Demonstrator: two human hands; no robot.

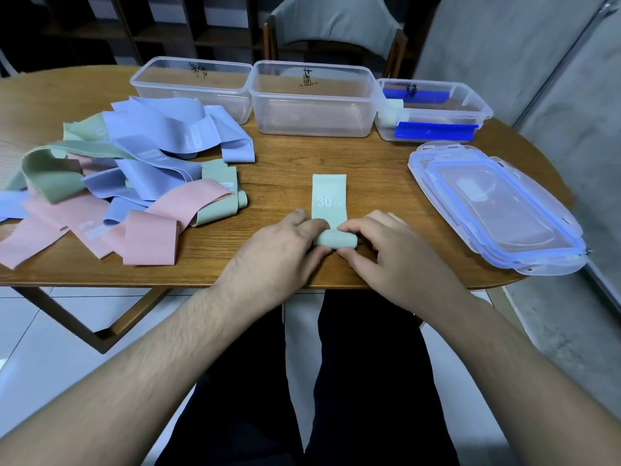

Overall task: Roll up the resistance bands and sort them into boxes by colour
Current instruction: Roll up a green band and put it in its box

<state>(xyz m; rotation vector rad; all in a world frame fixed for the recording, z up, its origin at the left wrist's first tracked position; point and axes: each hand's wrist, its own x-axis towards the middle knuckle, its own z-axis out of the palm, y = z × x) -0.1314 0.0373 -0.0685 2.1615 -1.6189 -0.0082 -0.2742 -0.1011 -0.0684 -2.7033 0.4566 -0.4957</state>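
Three clear boxes (312, 99) stand in a row at twelve o'clock, a stack of lids (497, 206) lies at three o'clock — three by the rims, I think — one green band (329, 200) lies half-rolled, and the tangled pile (117, 179) at nine o'clock defies counting.

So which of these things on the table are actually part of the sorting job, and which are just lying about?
Part of the job:
- green band, being rolled by the left hand and right hand
- pile of bands, pink, blue and green
- three clear boxes

Just lying about:
- stacked lids
- chair behind the table
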